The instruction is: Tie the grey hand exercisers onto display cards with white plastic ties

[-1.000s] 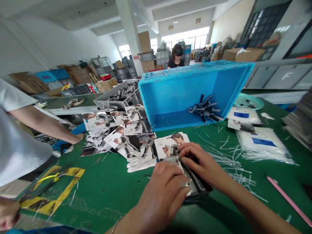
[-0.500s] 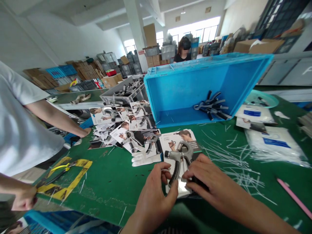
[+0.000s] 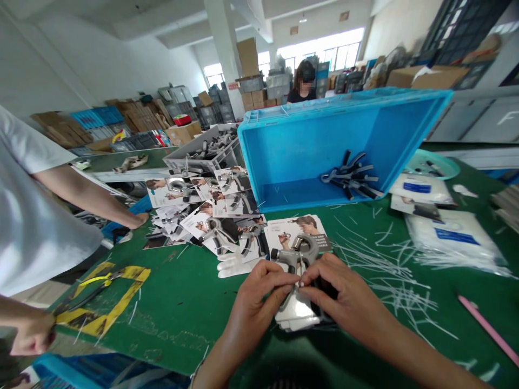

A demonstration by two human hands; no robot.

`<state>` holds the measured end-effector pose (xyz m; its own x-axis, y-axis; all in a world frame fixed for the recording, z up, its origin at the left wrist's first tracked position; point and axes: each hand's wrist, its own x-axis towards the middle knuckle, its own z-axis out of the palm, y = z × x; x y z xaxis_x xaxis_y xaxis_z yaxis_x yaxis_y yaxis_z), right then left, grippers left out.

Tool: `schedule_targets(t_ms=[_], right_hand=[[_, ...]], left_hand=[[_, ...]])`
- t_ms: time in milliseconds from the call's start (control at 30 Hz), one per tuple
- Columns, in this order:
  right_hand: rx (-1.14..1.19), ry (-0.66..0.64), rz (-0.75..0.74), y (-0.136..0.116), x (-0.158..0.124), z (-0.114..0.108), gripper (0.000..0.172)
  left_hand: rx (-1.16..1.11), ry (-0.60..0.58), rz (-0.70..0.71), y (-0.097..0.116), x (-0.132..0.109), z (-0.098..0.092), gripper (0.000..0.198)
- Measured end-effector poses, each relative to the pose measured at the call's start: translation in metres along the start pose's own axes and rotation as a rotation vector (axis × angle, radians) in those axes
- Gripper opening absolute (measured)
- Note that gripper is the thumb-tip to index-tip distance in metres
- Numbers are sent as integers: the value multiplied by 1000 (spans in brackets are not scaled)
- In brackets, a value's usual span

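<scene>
A grey-and-black hand grip strengthener (image 3: 305, 250) with a coil spring lies on a printed backing card (image 3: 279, 229) in front of me, on top of a stack of such cards. My left hand (image 3: 263, 294) and my right hand (image 3: 338, 286) meet over its handles, thumbs and forefingers pinched together. Between the fingertips is a small piece of white cable tie (image 3: 300, 266), mostly hidden by them. Loose white cable ties (image 3: 401, 294) are scattered to the right. Several carded hand grips (image 3: 214, 232) lie to the left, with a white glove (image 3: 235, 265) beside the stack.
A blue crate (image 3: 300, 151) lies on its side behind, holding several hand grips. Left of it stands a grey crate (image 3: 203, 148) of grips. Cutting pliers (image 3: 95, 286) lie inside yellow tape at left. Bagged cable ties (image 3: 454, 237) and a pink stick (image 3: 486, 324) are at right. A co-worker (image 3: 44, 205) stands at left.
My left hand has moved right and closed to a pinch, meeting the right fingertips over the hand grip. The right hand has shifted slightly left.
</scene>
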<state>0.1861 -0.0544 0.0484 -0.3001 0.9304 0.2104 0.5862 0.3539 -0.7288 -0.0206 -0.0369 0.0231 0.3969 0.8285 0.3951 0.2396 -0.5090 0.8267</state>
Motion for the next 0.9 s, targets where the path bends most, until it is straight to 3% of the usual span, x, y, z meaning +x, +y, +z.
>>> schedule_targets(t_ms=[200,267,367,467,900], right_hand=[[4,0,-8,2,-1,-1,8],[0,3,-11,2,-1,-1,8],[-15,13,-24,3,-1,0,10],[-25,14,-28,3,-2,0,9],[-63,10,-42,2,-1,-1,12]], left_hand=[[-71,115,-94,-5,1,4,16],[-8,141,-44,-4,1,4,9],[152,106,120,-1,1,2,13],[280,91,189,3,0,0,20],[355,56,197,8,0,2,21]])
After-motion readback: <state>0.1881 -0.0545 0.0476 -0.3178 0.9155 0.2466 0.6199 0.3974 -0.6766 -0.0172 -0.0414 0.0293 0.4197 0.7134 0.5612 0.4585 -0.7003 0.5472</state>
